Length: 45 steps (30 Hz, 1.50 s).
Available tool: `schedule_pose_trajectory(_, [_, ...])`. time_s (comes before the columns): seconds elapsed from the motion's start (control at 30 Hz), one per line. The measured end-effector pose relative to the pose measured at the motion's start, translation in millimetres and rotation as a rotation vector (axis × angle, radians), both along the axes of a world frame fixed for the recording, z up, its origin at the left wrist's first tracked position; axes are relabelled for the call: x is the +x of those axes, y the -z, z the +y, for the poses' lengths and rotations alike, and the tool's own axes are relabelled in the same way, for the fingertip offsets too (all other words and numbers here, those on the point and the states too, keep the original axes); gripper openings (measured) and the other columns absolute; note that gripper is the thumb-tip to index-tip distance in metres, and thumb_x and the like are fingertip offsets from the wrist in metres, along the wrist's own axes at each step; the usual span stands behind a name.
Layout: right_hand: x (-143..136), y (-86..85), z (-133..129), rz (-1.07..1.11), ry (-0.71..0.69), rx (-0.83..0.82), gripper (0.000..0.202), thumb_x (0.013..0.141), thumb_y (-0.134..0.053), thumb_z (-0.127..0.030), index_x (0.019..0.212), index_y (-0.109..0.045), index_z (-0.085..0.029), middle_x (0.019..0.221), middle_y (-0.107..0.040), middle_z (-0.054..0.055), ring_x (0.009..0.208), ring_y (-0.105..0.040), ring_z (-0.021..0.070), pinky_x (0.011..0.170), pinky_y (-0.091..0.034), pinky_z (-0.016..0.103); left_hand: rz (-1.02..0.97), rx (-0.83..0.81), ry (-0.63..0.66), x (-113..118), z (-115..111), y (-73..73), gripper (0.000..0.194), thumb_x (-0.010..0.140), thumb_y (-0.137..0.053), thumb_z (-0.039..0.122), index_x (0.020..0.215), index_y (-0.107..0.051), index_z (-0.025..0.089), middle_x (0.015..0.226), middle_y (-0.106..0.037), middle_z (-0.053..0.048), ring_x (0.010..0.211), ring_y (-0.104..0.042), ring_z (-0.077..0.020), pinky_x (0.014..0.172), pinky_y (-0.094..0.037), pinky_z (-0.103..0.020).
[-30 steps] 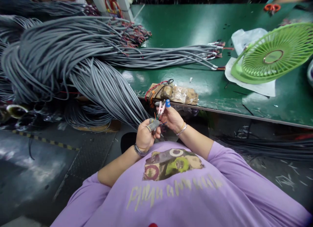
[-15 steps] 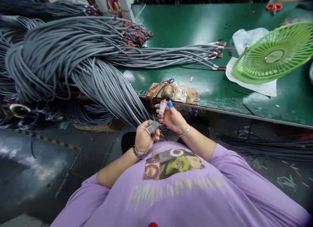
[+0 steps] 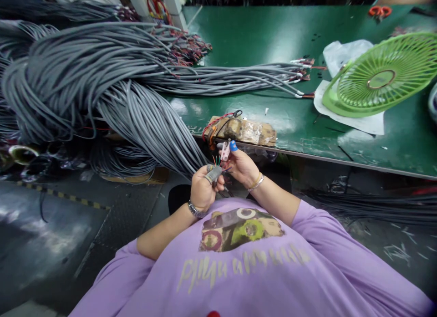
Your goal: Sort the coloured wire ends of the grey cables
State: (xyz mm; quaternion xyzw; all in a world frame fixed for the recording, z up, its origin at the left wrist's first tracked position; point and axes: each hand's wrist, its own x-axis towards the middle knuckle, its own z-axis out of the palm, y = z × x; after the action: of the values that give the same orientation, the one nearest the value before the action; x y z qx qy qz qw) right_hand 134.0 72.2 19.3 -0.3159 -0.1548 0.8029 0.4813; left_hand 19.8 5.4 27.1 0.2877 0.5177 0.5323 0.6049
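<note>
My left hand (image 3: 202, 188) is closed around the end of a grey cable, its thumb wrapped in a grey cover with yellowish bands. Thin coloured wires (image 3: 217, 161), among them red, green and blue, fan out above that thumb. Close on the right, my right hand (image 3: 245, 168) wears a blue finger cot (image 3: 233, 146) on its thumb. Its fingers are closed on a small pale pink tool (image 3: 225, 151), held right beside the wires. Whether the tool touches a wire is too small to tell.
A big bundle of grey cables (image 3: 82, 71) covers the bench's left side and hangs over its front edge. A taped cardboard block (image 3: 251, 131) with red and black leads sits at the edge. Farther right are a green fan (image 3: 382, 78) and orange-handled scissors (image 3: 379, 12).
My right hand has shifted slightly left, bringing the pink tool nearer to the wires. The tool was blurred before and now shows more sharply. My left hand has barely moved.
</note>
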Motion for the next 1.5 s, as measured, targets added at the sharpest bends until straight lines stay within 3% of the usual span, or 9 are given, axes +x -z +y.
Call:
schedule_pose_trajectory(0.17, [-0.4,4.6,-2.1,0.034,-0.016,-0.013,0.041,0.084,-0.062,-0.058,0.082,-0.065,-0.017,0.073,-0.066,0.001,0.056,-0.049,0.0083,0.050,-0.041,0.020,0.004,0.009,0.007,-0.8,-2.3,-0.5,0.025,0.067,-0.074,0.036,0.070,-0.059,0.016,0.049,-0.060,0.003,0.035,-0.050,-0.0064,0.033,-0.032,-0.015])
schedule_pose_trajectory(0.33, [10.7,12.1,-4.8,0.041,-0.142,-0.002,0.057,0.084,-0.048,-0.072,0.083,-0.065,-0.017,0.075,-0.065,0.002,0.056,-0.050,0.0087,0.050,-0.043,0.020,0.002,0.047,-0.024,-6.0,-9.5,1.5,0.025,0.067,-0.076,0.036,0.070,-0.061,0.016,0.050,-0.062,0.003,0.035,-0.051,-0.0069,0.034,-0.036,-0.015])
schedule_pose_trajectory(0.5, [19.3,9.3,-3.3,-0.069,-0.234,0.035,0.064,0.085,-0.043,-0.074,0.086,-0.066,-0.015,0.075,-0.063,0.003,0.055,-0.050,0.0078,0.049,-0.043,0.019,0.139,0.176,-0.072,-12.8,-12.4,9.6,0.023,0.073,-0.074,0.038,0.073,-0.065,0.016,0.053,-0.063,0.002,0.040,-0.055,-0.0081,0.040,-0.045,-0.017])
schedule_pose_trajectory(0.63, [16.8,3.2,-0.2,-0.133,-0.183,0.079,0.052,0.082,-0.057,-0.066,0.083,-0.065,-0.015,0.072,-0.062,0.001,0.053,-0.048,0.0069,0.048,-0.043,0.018,0.315,0.290,-0.069,-17.9,-11.6,8.7,0.023,0.076,-0.072,0.037,0.071,-0.066,0.016,0.055,-0.065,0.001,0.045,-0.059,-0.0089,0.047,-0.049,-0.018])
schedule_pose_trajectory(0.77, [14.0,6.6,0.5,-0.111,-0.113,0.163,0.039,0.076,-0.073,-0.053,0.079,-0.063,-0.016,0.066,-0.058,-0.002,0.053,-0.045,0.0061,0.048,-0.041,0.018,0.342,0.315,-0.073,-17.0,-8.3,6.0,0.023,0.077,-0.072,0.038,0.072,-0.067,0.016,0.053,-0.064,0.001,0.043,-0.058,-0.0088,0.044,-0.047,-0.018])
schedule_pose_trajectory(0.97, [8.7,14.5,3.2,-0.029,-0.090,0.086,0.047,0.081,-0.062,-0.063,0.083,-0.066,-0.016,0.073,-0.063,0.001,0.054,-0.048,0.0073,0.050,-0.042,0.019,0.294,0.317,-0.065,-9.5,-2.1,8.7,0.022,0.077,-0.072,0.038,0.074,-0.067,0.016,0.052,-0.064,0.002,0.041,-0.056,-0.0081,0.041,-0.047,-0.017])
schedule_pose_trajectory(1.5, [-5.6,1.9,5.9,0.032,0.033,-0.023,0.040,0.084,-0.063,-0.054,0.073,-0.064,-0.016,0.062,-0.060,-0.001,0.051,-0.044,0.0079,0.047,-0.038,0.020,0.374,0.253,-0.058,-6.9,4.8,15.8,0.022,0.077,-0.070,0.037,0.074,-0.066,0.016,0.052,-0.062,0.003,0.040,-0.056,-0.0079,0.041,-0.048,-0.017])
